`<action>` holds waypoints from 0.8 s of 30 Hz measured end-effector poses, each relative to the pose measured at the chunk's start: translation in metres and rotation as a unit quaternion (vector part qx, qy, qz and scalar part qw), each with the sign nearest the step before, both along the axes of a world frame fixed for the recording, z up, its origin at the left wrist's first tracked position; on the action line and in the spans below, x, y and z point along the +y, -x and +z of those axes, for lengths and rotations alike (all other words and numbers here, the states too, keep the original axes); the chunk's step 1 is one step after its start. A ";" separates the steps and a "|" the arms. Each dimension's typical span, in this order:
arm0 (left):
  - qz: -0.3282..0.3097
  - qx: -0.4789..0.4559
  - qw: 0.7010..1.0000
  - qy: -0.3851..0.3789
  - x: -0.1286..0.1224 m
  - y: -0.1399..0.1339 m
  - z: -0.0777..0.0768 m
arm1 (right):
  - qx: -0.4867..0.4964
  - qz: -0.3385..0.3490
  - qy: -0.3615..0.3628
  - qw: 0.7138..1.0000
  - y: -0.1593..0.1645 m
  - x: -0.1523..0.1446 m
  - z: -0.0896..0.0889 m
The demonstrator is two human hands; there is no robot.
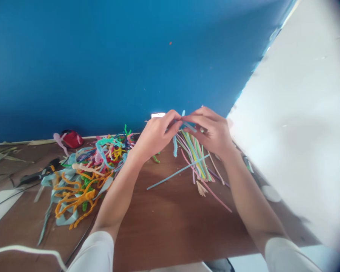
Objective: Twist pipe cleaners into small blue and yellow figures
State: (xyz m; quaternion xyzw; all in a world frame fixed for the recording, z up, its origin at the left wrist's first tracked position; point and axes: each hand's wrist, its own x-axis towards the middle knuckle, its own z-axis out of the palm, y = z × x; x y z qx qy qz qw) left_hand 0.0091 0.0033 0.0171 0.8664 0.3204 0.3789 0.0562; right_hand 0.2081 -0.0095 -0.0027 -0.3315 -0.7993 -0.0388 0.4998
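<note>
The left hand (158,132) and right hand (212,130) hold a narrow grip on pale-blue stems (190,127), mid-frame. One end hangs below the left hand.

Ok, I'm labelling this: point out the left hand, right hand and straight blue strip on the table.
Left hand (156,133), head view: back of the hand.
Right hand (218,130), head view: back of the hand.
Straight blue strip (175,173), head view: near its middle.

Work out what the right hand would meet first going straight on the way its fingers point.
Most likely the left hand, apparently pinching a light-blue strip: the right hand points towards it with barely any gap, though depth is unclear.
</note>
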 end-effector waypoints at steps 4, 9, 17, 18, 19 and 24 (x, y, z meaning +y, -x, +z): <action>-0.024 0.015 1.000 -0.001 -0.001 -0.001 0.000 | -0.019 0.004 -0.031 0.999 -0.002 0.002 -0.002; -0.028 0.036 0.998 -0.034 -0.001 0.001 -0.001 | 0.082 0.024 0.063 0.994 0.013 0.003 -0.008; 0.014 0.044 0.993 -0.109 0.001 0.000 -0.004 | 0.274 0.195 0.414 0.846 0.024 0.002 -0.011; 0.018 0.036 0.995 -0.093 0.002 0.000 -0.004 | 0.272 0.169 0.369 0.872 0.022 0.003 -0.010; 0.021 0.026 0.997 -0.075 0.002 -0.001 -0.004 | 0.263 0.132 0.308 0.905 0.020 0.003 -0.009; 0.018 -0.027 0.999 -0.004 0.004 -0.005 -0.006 | 0.075 0.002 0.067 0.995 0.002 0.000 0.002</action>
